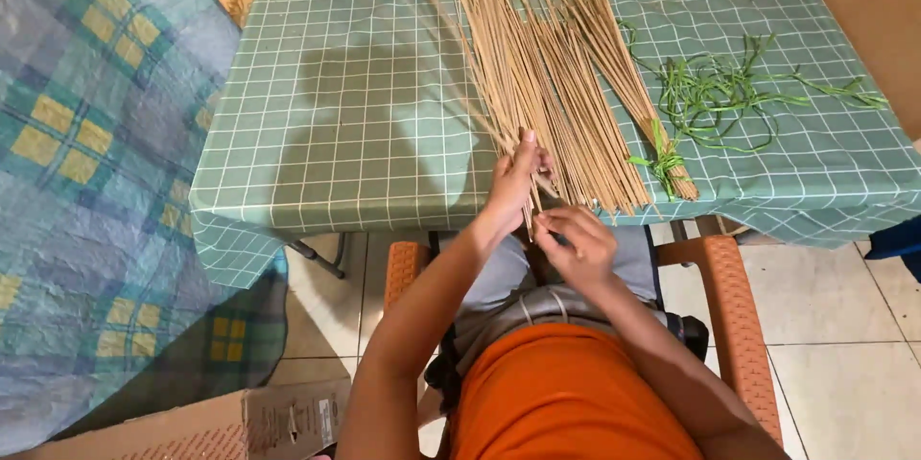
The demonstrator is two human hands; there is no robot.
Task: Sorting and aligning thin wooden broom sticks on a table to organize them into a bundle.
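Head view: my left hand (513,177) pinches a few loose sticks (537,86), my right hand (576,241) pinches their near ends. One tied bundle (638,95) lies right of my fingers (green strips (729,95) beyond); most sticks remain untied.

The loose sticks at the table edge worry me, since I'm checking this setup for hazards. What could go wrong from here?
The loose sticks overhang the near edge of the table, so some could slide onto the floor as the left hand and right hand pull at them. Their thin ends sit close to the fingers, so a poke or splinter seems possible. The green strips lie loose beside the tied bundle and might get swept off.
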